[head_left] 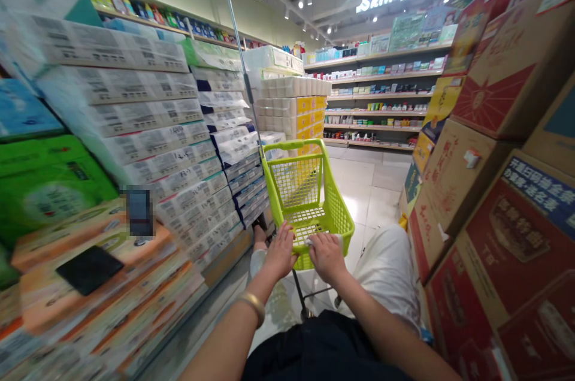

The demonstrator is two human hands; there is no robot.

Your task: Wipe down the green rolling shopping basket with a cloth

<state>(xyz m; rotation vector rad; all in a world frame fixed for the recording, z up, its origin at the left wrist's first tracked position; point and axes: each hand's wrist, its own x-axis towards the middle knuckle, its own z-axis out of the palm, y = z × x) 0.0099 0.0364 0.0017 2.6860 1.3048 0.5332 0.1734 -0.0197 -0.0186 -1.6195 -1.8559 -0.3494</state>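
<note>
A lime-green shopping cart (339, 204) with a perforated plastic basket stands between my knees, its near end towards me. My left hand (281, 249) grips the near left part of the basket's rim, fingers laid over the edge and thumb on the near side. At the near right of the rim my right hand (327, 254) is closed on a white cloth or tissue (309, 242), of which only small bits show. The white piece touches the rim. Through the basket's grid no goods are visible. A thin metal pole (238, 39) rises at the cart's far left side.
Stacked paper packs (148, 111) rise at the left. Lower down, a dark flat object (90, 270) and a blurred phone-like object (139, 212) lie on orange packs (148, 243). Red and brown cartons (476, 171) line the right. Stocked shelves (372, 78) stand beyond the tiled floor (350, 180).
</note>
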